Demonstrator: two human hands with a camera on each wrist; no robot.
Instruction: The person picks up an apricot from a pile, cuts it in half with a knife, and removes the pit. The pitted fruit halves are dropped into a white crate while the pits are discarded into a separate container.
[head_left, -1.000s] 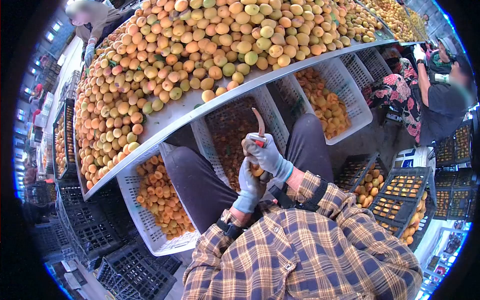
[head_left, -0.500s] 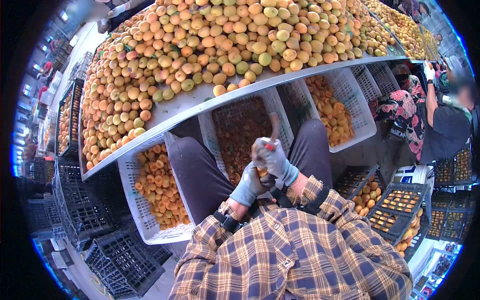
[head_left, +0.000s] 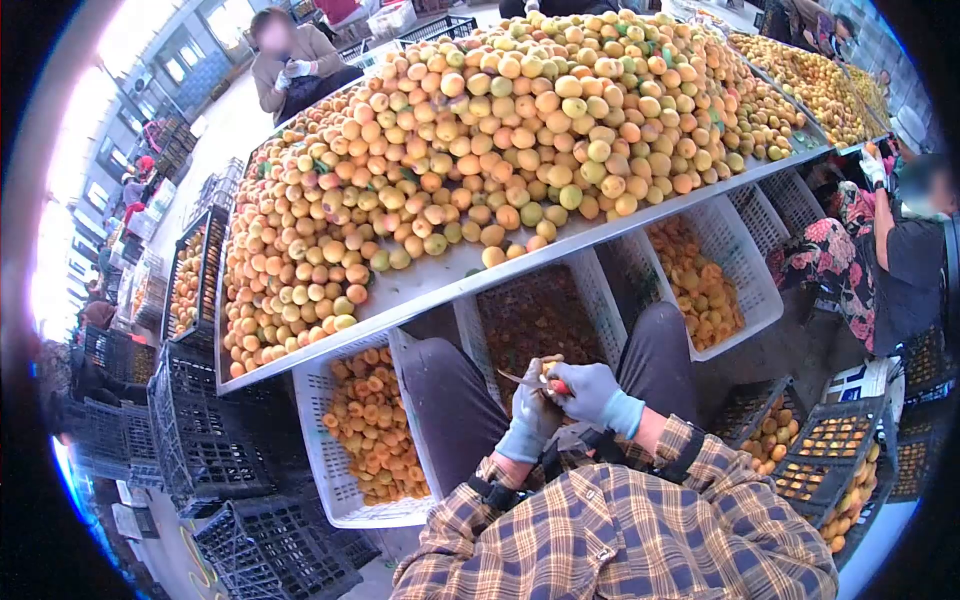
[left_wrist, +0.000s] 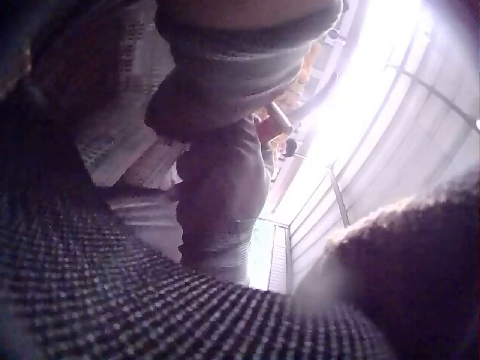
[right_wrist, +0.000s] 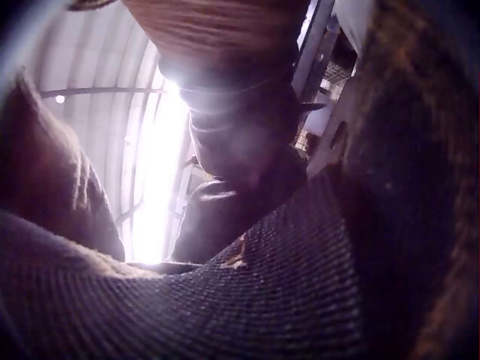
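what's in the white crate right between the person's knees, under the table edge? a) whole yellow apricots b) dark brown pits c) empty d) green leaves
b, the middle white crate between the knees holds a dark brown layer of small pits, while the crates to either side hold orange halved fruit.

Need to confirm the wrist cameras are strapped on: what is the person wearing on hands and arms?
Both the left hand and the right hand wear grey-blue knit gloves. The sleeves are yellow-brown and navy plaid. Black straps circle each wrist over the cuffs.

knit cloth gloves (head_left: 590, 392), perforated plastic crates (head_left: 345, 490), plaid cloth shirt (head_left: 640, 530)
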